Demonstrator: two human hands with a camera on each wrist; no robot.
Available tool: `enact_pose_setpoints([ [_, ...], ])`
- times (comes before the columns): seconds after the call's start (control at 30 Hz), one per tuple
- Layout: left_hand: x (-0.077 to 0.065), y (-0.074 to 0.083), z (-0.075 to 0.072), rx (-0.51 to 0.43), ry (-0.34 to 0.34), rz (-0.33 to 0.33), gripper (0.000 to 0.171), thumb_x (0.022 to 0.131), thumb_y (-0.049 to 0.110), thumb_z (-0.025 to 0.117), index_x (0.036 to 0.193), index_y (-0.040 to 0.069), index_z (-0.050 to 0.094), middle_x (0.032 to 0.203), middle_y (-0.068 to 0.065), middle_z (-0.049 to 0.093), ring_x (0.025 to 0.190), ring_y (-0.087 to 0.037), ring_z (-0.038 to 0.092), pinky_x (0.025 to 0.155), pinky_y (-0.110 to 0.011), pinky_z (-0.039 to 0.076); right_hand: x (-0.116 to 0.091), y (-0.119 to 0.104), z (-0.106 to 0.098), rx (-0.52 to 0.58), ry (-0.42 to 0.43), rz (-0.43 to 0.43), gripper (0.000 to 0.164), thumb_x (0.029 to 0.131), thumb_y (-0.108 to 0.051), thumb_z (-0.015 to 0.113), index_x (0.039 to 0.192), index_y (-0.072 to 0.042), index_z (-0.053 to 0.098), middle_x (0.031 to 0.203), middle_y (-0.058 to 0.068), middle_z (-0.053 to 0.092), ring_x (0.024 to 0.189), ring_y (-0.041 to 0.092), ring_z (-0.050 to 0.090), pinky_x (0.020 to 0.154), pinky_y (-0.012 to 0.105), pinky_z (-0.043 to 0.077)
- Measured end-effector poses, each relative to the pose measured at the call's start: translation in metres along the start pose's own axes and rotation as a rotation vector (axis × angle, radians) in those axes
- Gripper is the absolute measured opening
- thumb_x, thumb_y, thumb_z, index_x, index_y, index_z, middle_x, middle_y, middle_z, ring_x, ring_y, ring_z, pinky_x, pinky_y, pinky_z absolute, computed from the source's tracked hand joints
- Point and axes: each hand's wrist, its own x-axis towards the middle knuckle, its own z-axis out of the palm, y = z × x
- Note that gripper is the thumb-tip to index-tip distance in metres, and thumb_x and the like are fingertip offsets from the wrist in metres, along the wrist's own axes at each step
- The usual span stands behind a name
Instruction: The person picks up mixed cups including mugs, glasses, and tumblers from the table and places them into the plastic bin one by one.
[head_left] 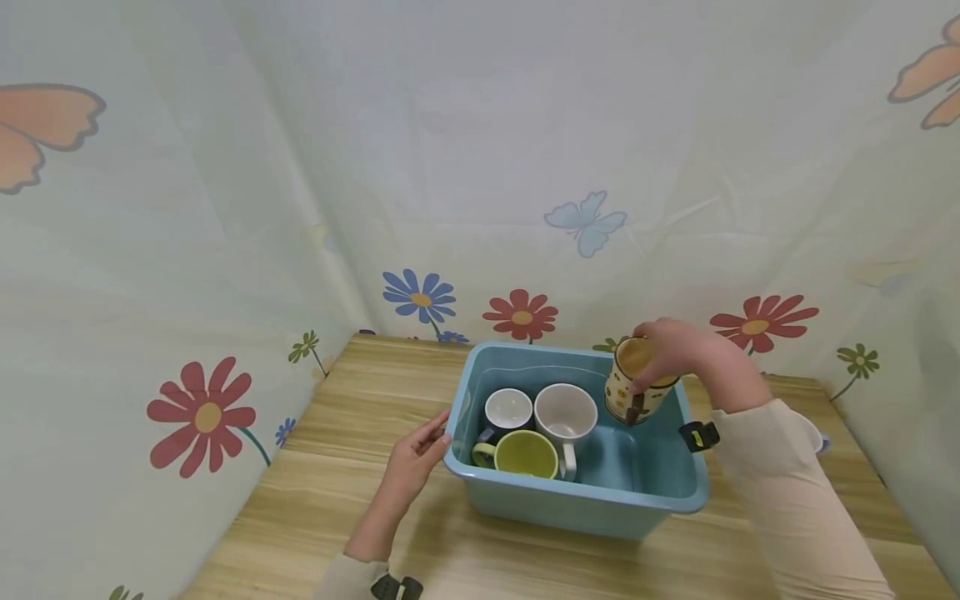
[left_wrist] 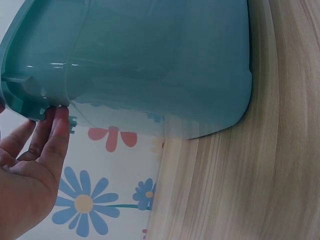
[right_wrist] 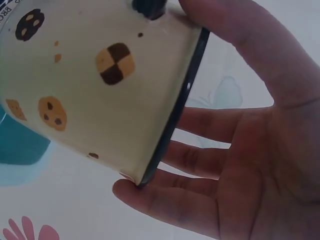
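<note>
A cream mug with cookie prints is tilted inside the right end of a blue plastic tub. My right hand grips this mug by its dark rim; the right wrist view shows the thumb on one side and the fingers on the other. At the tub's left rim, my left hand holds on, its fingertips under the lip in the left wrist view. In the tub's left half stand a white mug, a yellow-green mug and a dark mug with a white inside.
Partly hidden behind the right sleeve, a white cup lies on the wooden table. A flower-and-butterfly printed curtain hangs close behind the tub and along both sides.
</note>
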Motion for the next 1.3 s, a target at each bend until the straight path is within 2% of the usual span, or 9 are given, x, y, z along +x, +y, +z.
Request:
enact_pose_setpoints([
  [0.33, 0.0, 0.001, 0.0, -0.011, 0.0, -0.002, 0.046, 0.099, 0.012, 0.063, 0.144, 0.001, 0.057, 0.122, -0.026, 0.07, 0.113, -0.028, 0.07, 0.089, -0.018, 0.054, 0.007, -0.003, 0.009, 0.017, -0.001, 0.03, 0.093, 0.073, -0.03, 0.088, 0.144, 0.011, 0.044, 0.128, 0.032, 0.057, 0.108, 0.043, 0.06, 0.092, 0.054, 0.059],
  [0.63, 0.001, 0.001, 0.0, -0.018, -0.002, -0.003, 0.046, 0.1, 0.013, 0.063, 0.144, 0.002, 0.057, 0.124, -0.026, 0.07, 0.114, -0.028, 0.069, 0.09, -0.019, 0.054, 0.01, -0.005, 0.017, 0.005, -0.001, 0.072, 0.09, 0.072, -0.03, 0.089, 0.142, 0.008, 0.048, 0.127, 0.029, 0.058, 0.107, 0.04, 0.059, 0.089, 0.053, 0.059],
  [0.87, 0.0, 0.0, 0.0, -0.014, 0.0, 0.0, 0.046, 0.1, 0.012, 0.063, 0.144, 0.0, 0.056, 0.126, -0.027, 0.069, 0.117, -0.032, 0.069, 0.091, -0.02, 0.054, 0.015, -0.006, 0.026, 0.0, -0.022, 0.101, 0.089, 0.073, -0.027, 0.089, 0.142, 0.01, 0.048, 0.128, 0.031, 0.057, 0.108, 0.042, 0.059, 0.092, 0.057, 0.057],
  [1.13, -0.001, 0.0, 0.0, -0.009, 0.005, -0.002, 0.046, 0.1, 0.012, 0.063, 0.144, 0.001, 0.057, 0.122, -0.026, 0.07, 0.114, -0.031, 0.07, 0.09, -0.021, 0.055, 0.016, -0.007, 0.033, -0.012, -0.038, 0.098, 0.082, 0.073, -0.024, 0.09, 0.138, 0.01, 0.052, 0.119, 0.027, 0.06, 0.1, 0.037, 0.059, 0.088, 0.052, 0.059],
  [1.3, -0.002, -0.001, 0.0, -0.014, 0.002, 0.001, 0.046, 0.1, 0.013, 0.064, 0.144, 0.002, 0.057, 0.122, -0.026, 0.07, 0.114, -0.031, 0.07, 0.091, -0.022, 0.055, 0.02, -0.006, 0.038, -0.024, -0.037, 0.1, 0.083, 0.073, -0.023, 0.09, 0.137, 0.011, 0.051, 0.118, 0.027, 0.061, 0.099, 0.036, 0.059, 0.086, 0.051, 0.059],
])
